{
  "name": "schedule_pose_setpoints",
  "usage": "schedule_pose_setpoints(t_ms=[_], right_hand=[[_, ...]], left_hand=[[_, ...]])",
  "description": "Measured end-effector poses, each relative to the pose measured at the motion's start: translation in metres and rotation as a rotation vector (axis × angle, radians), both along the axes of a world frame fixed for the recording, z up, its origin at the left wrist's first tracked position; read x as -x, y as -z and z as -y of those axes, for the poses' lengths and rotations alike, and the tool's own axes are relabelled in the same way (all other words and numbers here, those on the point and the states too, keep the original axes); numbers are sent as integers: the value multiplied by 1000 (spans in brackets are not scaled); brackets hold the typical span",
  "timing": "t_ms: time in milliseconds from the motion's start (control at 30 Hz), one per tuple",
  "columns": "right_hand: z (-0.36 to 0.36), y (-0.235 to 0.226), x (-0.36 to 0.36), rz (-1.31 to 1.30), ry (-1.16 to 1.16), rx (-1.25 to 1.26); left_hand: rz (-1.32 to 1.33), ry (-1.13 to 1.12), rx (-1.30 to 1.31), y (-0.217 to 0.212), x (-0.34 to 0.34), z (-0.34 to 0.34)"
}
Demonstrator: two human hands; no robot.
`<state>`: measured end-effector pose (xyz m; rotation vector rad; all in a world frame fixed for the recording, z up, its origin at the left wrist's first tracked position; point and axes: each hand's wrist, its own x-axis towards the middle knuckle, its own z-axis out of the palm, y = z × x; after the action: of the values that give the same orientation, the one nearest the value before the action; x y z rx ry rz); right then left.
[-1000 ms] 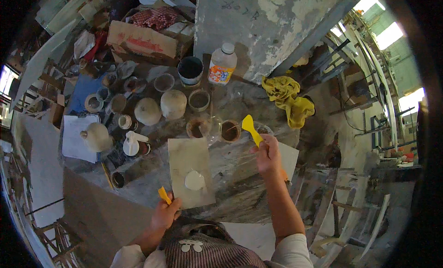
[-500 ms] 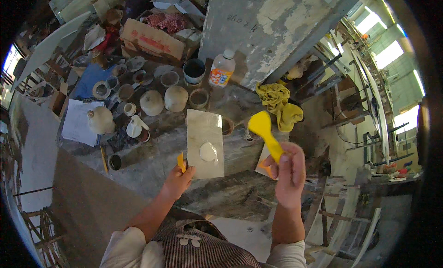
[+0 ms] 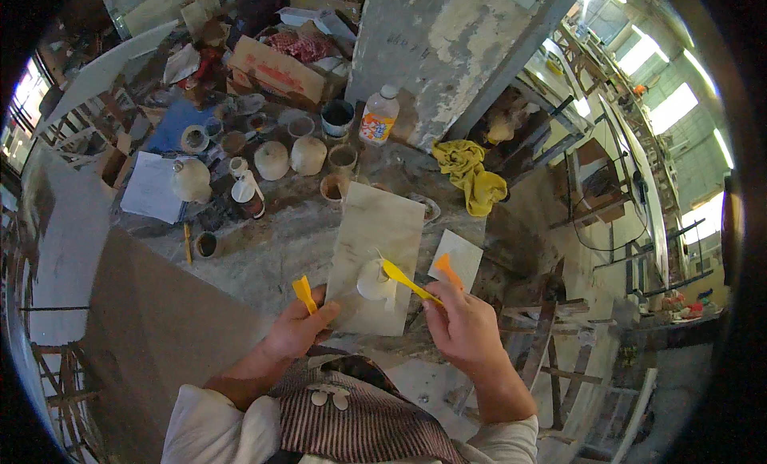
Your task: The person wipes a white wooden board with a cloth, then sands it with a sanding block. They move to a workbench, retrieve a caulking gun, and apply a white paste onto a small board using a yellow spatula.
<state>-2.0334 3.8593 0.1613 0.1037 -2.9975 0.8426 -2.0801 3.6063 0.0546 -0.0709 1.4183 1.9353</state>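
My right hand (image 3: 466,328) fingers pinch thin yellow plastic spatula (image 3: 406,279), blade on white putty blob (image 3: 374,281), flat pale board (image 3: 375,256). My left hand (image 3: 297,330) fingers pinch small yellow scraper (image 3: 304,294), 9 o'clock of board.

Peeling concrete pillar (image 3: 447,56), cluttered workbench (image 3: 264,248), bright windows (image 3: 671,104) right, metal racks (image 3: 631,184).

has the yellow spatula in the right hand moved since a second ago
Yes. The yellow spatula in the right hand has come down toward the person, from beside the jars at the board's far end to the white lump on the board.
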Motion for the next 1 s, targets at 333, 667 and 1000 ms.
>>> schedule_pose_setpoints(t_ms=[333,667,1000], right_hand=[[-17,-8,-32,-156,-153,-270],[-32,-11,-38,-319,-233,-224],[-42,-1,-43,-376,-353,-130]], left_hand=[[-116,-4,-65,-14,-44,-3],[-129,38,11,-28,-56,-5],[-188,32,-26,-20,-57,-10]])
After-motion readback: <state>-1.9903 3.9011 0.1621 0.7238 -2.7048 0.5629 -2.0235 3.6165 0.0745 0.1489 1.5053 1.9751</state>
